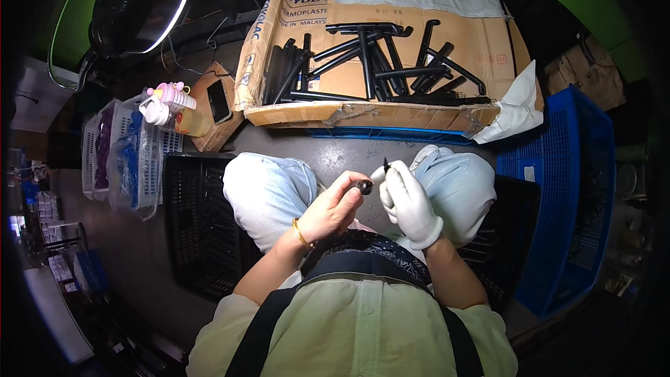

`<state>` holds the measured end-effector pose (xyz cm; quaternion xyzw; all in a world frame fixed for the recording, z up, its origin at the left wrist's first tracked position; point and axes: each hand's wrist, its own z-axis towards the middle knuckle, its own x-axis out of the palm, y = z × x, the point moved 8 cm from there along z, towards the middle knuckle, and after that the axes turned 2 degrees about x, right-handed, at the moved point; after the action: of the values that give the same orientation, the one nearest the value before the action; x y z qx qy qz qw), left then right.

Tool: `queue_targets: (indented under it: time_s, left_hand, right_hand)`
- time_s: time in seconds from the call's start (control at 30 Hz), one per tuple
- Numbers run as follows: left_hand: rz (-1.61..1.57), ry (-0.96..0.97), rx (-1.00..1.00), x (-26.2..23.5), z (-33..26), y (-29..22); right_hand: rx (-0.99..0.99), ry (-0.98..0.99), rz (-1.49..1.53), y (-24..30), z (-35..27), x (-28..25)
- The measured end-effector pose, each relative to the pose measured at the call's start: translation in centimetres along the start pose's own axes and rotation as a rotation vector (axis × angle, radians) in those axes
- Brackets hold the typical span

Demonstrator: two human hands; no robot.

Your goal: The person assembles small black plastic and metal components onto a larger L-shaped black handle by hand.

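My bare left hand, a gold bangle at its wrist, is closed round a black tube. Only the round end of that black tube shows, turned toward my right hand. A white knitted glove covers my right hand, which pinches a thin dark pointed tool. Its tip points up and stands apart from the tube; the rest is hidden in the fingers, so its kind is unclear. Both hands are close together above my lap. Ahead of them, several black bent tubes lie loose in an open cardboard box.
A black lamp shines at the upper left. A phone and drink bottles are below it. Black crates flank my legs. At the right stands a blue crate; white cloth hangs over the box's corner.
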<state>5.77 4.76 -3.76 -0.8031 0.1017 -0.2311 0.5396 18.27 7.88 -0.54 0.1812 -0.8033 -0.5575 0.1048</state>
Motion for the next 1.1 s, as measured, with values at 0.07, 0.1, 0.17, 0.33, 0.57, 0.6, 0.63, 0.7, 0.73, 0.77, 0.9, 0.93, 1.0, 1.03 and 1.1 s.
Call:
queue_targets:
  time_s: [0.07,0.1,0.17,0.33,0.57,0.6,0.63,0.7,0.73,0.77,0.9,0.93,1.0,1.03,1.1]
  left_hand:
    - [-0.147,-0.048,0.037,0.0,0.0,-0.1]
    - [-0.147,-0.047,0.034,-0.1,-0.1,-0.2]
    - [-0.162,-0.035,-0.019,-0.2,-0.1,-0.1]
    - [-0.155,-0.046,-0.04,0.1,0.1,0.2]
    - [-0.135,-0.048,-0.062,0.0,0.0,0.3]
    - [-0.135,-0.046,-0.062,0.0,0.0,0.2]
    - [-0.121,-0.045,-0.068,0.0,0.0,0.2]
    - [-0.106,-0.044,-0.074,0.1,-0.1,0.1]
    - [-0.092,-0.05,-0.075,0.0,-0.1,0.1]
    - [-0.078,-0.056,-0.076,0.0,-0.1,0.0]
    - [-0.03,-0.062,-0.108,0.0,-0.2,-0.2]
    - [-0.047,-0.042,-0.126,0.0,-0.3,-0.1]
    - [-0.063,-0.022,-0.145,0.1,-0.4,0.1]
    - [-0.043,-0.019,-0.174,0.1,-0.5,0.3]
    - [-0.019,-0.012,-0.202,0.0,-1.0,1.0]
  right_hand:
    - [-0.064,0.032,-0.097,1.3,-0.7,-0.1]
    - [-0.063,0.031,-0.095,1.7,-0.8,0.0]
    - [-0.196,0.061,-0.329,3.0,-1.3,1.1]
    - [-0.508,-0.017,-0.544,3.9,-1.7,1.6]
    - [-0.467,0.038,-0.567,3.1,-1.6,1.7]
    - [-0.446,0.034,-0.525,2.8,-1.5,1.5]
    - [-0.446,0.033,-0.524,2.8,-1.6,1.5]
    - [-0.468,0.036,-0.559,3.0,-1.7,1.6]
    - [-0.468,0.035,-0.559,3.0,-1.7,1.5]
    - [-0.454,0.04,-0.569,2.8,-1.7,1.5]
    - [-0.334,0.075,-0.407,2.1,-1.4,1.3]
    - [-0.334,0.074,-0.407,2.0,-1.4,1.3]
    - [-0.259,0.043,-0.341,1.4,-1.3,1.0]
    - [-0.261,0.04,-0.342,0.5,-0.9,0.7]
    - [-0.518,-0.322,-0.439,0.5,-0.8,-3.1]
